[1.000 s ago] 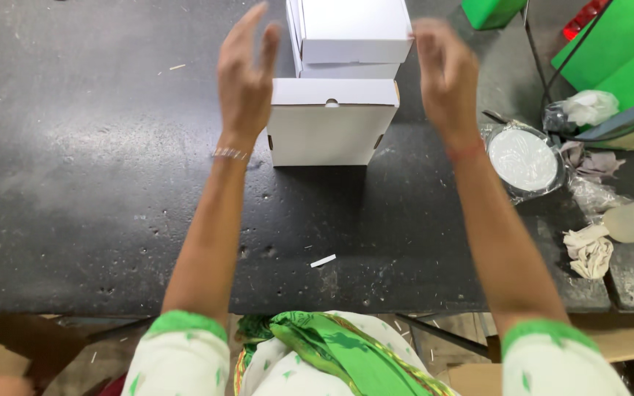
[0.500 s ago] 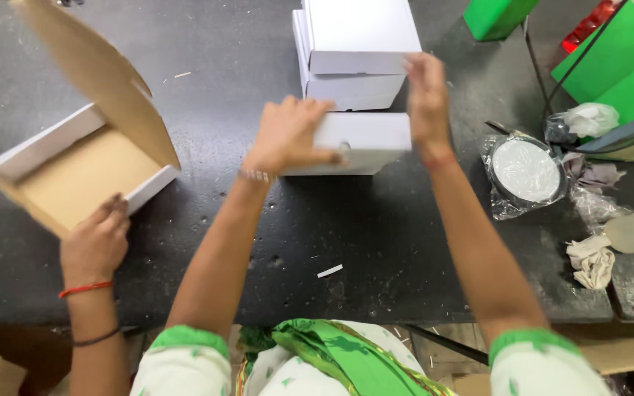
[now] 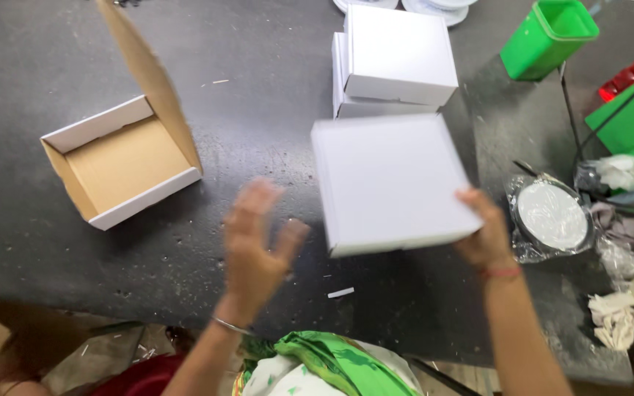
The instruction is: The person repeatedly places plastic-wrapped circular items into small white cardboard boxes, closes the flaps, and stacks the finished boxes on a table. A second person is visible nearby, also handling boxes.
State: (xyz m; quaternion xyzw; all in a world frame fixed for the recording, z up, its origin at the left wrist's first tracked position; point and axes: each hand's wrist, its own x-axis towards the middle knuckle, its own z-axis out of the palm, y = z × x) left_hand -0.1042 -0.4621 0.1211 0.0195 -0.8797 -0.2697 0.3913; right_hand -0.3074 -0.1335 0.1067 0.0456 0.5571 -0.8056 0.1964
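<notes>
My right hand (image 3: 487, 238) grips the closed white box's (image 3: 390, 183) near corner, lifted over the table. My left hand (image 3: 254, 246) hangs spread and empty just beside it, blurred.

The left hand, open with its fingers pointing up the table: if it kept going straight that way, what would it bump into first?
Probably nothing soon: ahead of the left hand lies bare dark table. The closed white box in the right hand sits just to its right, and depth is unclear.
</notes>
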